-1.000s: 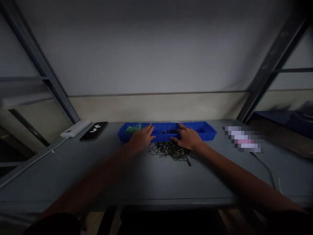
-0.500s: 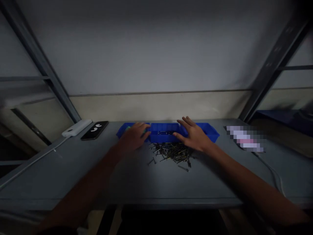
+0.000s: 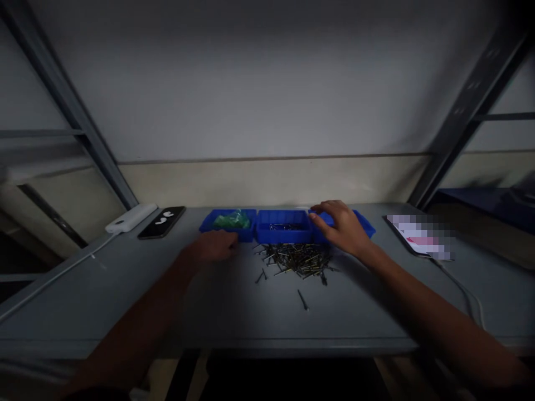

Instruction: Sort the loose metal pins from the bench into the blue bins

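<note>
My left hand [image 3: 215,245], slightly blurred, is closed at the front of the left blue bin [image 3: 246,234]. Whatever it holds, if anything, is hidden. A crumpled green plastic bag [image 3: 232,219] lies in that bin. Over the right blue bin [image 3: 366,223] is my right hand [image 3: 340,225], fingers bent and thumb apart, with no object visible in it. The middle blue bin [image 3: 283,234] has several screws [image 3: 285,226] inside. A heap of dark and brass-coloured screws [image 3: 298,259] spreads on the table before the bins. One loose screw [image 3: 303,301] lies nearer me.
On the left of the grey table [image 3: 251,323] are a white power bank [image 3: 131,218] with a cable and a dark phone [image 3: 162,223] bearing two white earbuds [image 3: 166,216]. A cabled phone [image 3: 416,239], partly pixelated, lies right. Metal posts [image 3: 472,106] flank the table.
My left hand has drawn back toward me and closed, uncovering the green bag. My right hand has shifted slightly right, its fingers more bent. The loose screw lies nearer me and turned.
</note>
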Demonstrator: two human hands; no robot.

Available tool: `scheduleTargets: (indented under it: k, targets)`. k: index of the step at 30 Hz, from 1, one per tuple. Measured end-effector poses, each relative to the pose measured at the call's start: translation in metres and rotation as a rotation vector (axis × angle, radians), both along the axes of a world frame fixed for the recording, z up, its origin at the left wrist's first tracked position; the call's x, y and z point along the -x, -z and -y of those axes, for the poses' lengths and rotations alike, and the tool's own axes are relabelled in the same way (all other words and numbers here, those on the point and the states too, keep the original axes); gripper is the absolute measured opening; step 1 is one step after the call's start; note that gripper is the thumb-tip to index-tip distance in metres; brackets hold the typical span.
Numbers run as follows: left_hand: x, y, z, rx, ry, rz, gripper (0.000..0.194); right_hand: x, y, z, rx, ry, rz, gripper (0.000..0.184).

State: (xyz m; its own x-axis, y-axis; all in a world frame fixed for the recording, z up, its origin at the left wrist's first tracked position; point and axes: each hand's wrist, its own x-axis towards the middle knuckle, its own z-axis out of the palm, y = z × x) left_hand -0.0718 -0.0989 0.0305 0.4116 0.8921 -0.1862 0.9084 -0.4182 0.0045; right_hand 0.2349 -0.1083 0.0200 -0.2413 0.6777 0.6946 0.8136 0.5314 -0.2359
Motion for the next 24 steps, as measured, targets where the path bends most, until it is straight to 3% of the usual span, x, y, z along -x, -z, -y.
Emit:
scheduleTargets:
  k: [4,11,20,24]
  targets:
    - [-0.002,0.002,0.001,-0.059,0.034,0.000,0.023,0.002,-0.002,0.004,-0.014,-0.037,0.006,0.028]
    - [-0.019,0.000,0.015,-0.072,-0.003,-0.200,0.024,-0.002,-0.004,0.003,-0.014,-0.016,0.010,0.028]
    - [-0.013,-0.012,0.018,-0.095,-0.027,-0.170,0.020,0.001,0.000,0.004,0.018,-0.072,0.035,0.027]
    - [-0.008,-0.009,0.016,-0.055,-0.021,-0.156,0.024,0.003,0.000,0.005,0.022,-0.079,0.052,0.029]
